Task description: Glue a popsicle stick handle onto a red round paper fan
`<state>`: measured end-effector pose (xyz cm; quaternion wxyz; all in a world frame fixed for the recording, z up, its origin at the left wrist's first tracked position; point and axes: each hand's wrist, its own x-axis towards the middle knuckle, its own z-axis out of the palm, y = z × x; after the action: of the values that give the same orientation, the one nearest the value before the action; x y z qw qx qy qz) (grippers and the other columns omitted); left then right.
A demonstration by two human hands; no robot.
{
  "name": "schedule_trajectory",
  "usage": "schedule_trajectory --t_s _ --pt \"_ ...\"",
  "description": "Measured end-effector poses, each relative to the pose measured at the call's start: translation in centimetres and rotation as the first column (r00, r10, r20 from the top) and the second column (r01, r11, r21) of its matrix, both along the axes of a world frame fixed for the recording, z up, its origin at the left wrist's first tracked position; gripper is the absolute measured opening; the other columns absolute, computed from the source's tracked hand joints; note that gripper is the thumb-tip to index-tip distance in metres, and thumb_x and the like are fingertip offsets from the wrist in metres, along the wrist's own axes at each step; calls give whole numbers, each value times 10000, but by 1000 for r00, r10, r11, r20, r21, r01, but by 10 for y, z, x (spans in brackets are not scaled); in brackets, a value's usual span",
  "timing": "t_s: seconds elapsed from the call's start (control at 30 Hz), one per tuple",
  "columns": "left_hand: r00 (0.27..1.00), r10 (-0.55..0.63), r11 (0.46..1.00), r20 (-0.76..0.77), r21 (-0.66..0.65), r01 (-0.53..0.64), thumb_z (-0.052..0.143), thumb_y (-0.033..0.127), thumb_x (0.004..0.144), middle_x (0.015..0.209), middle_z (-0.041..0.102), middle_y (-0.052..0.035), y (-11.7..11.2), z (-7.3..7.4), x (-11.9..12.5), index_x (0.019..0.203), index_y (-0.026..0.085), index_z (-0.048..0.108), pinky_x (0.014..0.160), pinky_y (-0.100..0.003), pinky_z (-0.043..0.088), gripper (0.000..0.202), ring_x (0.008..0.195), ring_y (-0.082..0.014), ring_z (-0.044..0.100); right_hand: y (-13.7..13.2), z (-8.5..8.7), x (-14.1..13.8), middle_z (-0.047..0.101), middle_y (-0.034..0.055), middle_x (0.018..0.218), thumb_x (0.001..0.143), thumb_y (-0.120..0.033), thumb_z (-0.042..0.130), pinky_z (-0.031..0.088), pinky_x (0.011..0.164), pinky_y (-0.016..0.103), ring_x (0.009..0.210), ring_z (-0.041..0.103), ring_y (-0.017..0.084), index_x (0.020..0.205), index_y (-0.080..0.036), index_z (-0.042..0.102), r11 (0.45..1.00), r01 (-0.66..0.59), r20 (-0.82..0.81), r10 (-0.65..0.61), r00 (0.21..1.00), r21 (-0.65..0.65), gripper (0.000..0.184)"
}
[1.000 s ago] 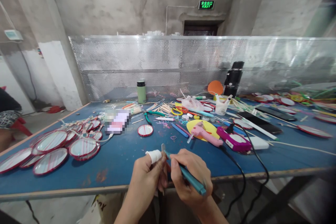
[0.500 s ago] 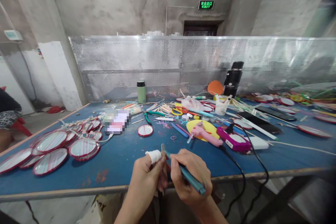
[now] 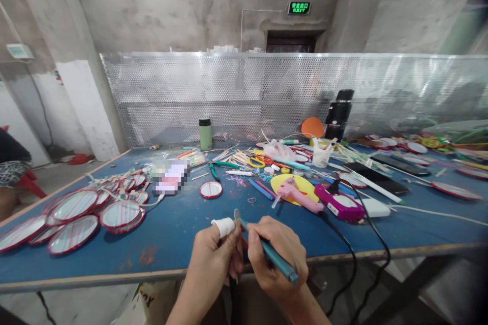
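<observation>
Near the table's front edge, my left hand [image 3: 217, 251] is closed on a thin wooden craft stick [image 3: 237, 214], whose rounded end stands up past the fingertips. White tape wraps a finger of that hand. Held like a pen in my right hand [image 3: 280, 254] is a teal marker [image 3: 278, 260], its tip pointing at the stick. The tip's contact with the stick is too small to make out. A small round red-rimmed disc [image 3: 211, 190] lies on the table beyond my hands. To the right rests a pink glue gun [image 3: 301, 195] on a yellow disc [image 3: 280, 183].
Several red-rimmed discs [image 3: 74, 233] pile up at the left beside a phone [image 3: 171, 176] on a cable. A purple power strip [image 3: 339, 203] sits at right, with black cords over the edge. Pens, sticks, green pliers [image 3: 215, 171], a green bottle [image 3: 205, 134] and a black flask [image 3: 339, 116] stand farther back.
</observation>
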<state>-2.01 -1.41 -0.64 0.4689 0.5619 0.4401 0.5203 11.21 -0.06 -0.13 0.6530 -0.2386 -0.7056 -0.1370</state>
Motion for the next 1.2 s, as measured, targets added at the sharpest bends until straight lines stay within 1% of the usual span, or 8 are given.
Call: schedule_trajectory --t_s 0.17,0.43,0.6,0.73,0.97,1.2 --pt "1000 -3 1000 14 -9 3 611 618 825 427 570 -3 1 0 0 605 169 556 379 -194 359 503 349 -104 478 -1 -1 1 652 9 645 863 -60 563 507 582 275 595 650 159 876 -180 631 1000 15 -15 -15 1000 3 138" --pt "1000 14 1000 -19 11 -14 581 617 854 431 561 3 -1 2 1 623 164 557 388 -187 358 509 363 -99 476 1 0 0 646 6 637 860 -56 560 502 593 271 582 627 145 858 -175 615 1000 -18 11 18 1000 6 130" --pt "1000 4 1000 8 -3 -4 608 626 829 432 568 0 0 1 1 616 164 556 382 -184 356 511 353 -96 474 0 -1 1 655 11 653 861 -60 564 507 596 274 598 644 153 874 -175 623 1000 2 -6 -2 1000 5 130" --pt "1000 2 1000 7 -9 -2 603 639 826 422 559 2 0 2 1 616 162 565 379 -185 356 522 350 -98 472 -1 0 1 654 6 644 859 -58 560 510 592 272 584 639 148 859 -179 622 1000 -17 -7 17 1000 -8 137" --pt "1000 8 1000 0 3 -8 600 623 842 437 565 5 1 -1 0 616 168 549 385 -187 361 511 363 -99 480 0 1 0 648 3 634 860 -68 564 501 582 281 577 636 152 853 -186 620 1000 -4 28 4 1000 -2 131" --pt "1000 -1 1000 15 -13 1 618 657 807 423 565 1 1 1 1 612 164 566 380 -188 360 533 349 -100 477 0 0 0 649 6 644 858 -52 563 502 589 273 585 635 148 862 -174 616 1000 11 -16 -11 1000 5 133"
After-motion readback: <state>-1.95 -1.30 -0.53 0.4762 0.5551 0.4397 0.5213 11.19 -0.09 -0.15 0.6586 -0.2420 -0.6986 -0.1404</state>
